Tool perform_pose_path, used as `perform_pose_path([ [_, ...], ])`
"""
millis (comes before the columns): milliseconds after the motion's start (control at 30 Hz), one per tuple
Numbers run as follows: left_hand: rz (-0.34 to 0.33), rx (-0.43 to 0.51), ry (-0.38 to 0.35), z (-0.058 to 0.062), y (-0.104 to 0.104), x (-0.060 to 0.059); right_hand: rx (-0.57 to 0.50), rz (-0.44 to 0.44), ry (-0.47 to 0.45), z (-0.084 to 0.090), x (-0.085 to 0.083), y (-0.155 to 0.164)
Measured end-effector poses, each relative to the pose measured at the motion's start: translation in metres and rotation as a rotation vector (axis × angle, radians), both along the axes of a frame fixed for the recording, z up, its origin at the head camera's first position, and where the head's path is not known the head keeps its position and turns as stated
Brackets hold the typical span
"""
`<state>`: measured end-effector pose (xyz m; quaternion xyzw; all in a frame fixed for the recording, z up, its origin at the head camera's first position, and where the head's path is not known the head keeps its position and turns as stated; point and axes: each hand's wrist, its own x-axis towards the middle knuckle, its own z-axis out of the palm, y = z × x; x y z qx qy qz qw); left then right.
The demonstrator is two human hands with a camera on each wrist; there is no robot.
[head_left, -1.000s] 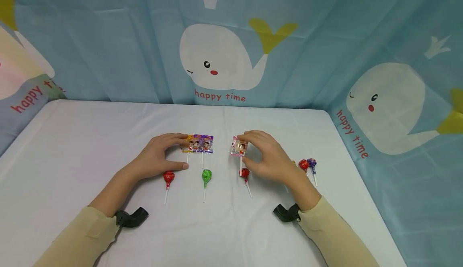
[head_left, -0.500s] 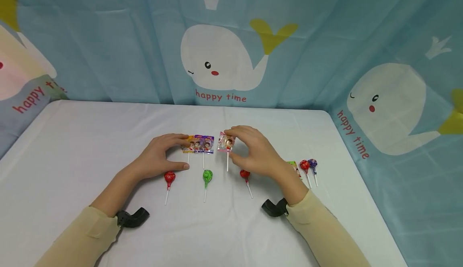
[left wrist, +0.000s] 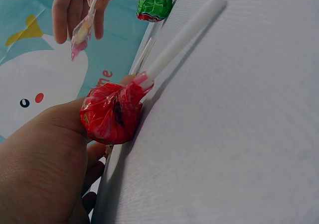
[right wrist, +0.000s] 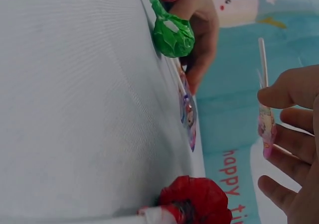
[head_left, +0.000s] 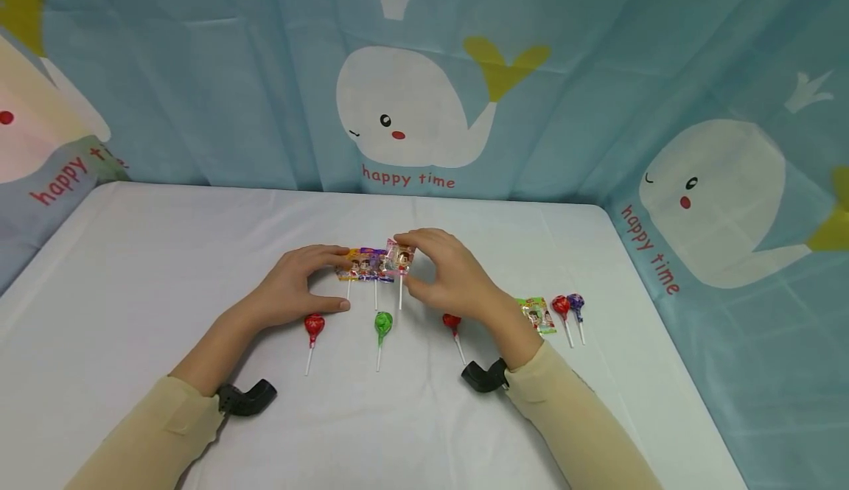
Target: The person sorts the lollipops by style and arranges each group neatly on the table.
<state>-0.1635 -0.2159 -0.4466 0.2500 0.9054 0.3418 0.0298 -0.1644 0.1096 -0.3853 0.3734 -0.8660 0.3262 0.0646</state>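
Observation:
My right hand [head_left: 451, 273] pinches a flat lollipop [head_left: 399, 258] in a clear-pink wrapper by its edge, stick pointing down in the head view. The right wrist view shows this lollipop [right wrist: 266, 124] between thumb and fingers, held off the table. It overlaps the right end of a row of flat lollipops [head_left: 367, 263] in yellow and purple wrappers. At the row's left end my left hand [head_left: 292, 287] rests with fingertips on the yellow wrapper, thumb apart near the sticks. A round red lollipop [left wrist: 113, 112] lies close by the left thumb.
A green round lollipop [head_left: 383, 323] lies below the row, and another red one [head_left: 452, 322] under the right hand. Right of the right forearm are a green-wrapped flat lollipop [head_left: 537, 315], a red one [head_left: 561, 304] and a purple one [head_left: 575, 302]. A whale-print curtain [head_left: 265, 107] hangs behind the table.
My right hand has moved left with the pink-wrapped lollipop, from apart to overlapping the row's right end. More of the green-wrapped lollipop is uncovered. The left hand stays in place.

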Motion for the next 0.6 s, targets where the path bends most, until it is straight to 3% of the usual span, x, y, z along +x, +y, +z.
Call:
perform_pose_path([
  [600,-0.006,0.023,0.017,0.003,0.001,0.001,0.028,-0.025,-0.124,-0.014,-0.015,-0.02],
])
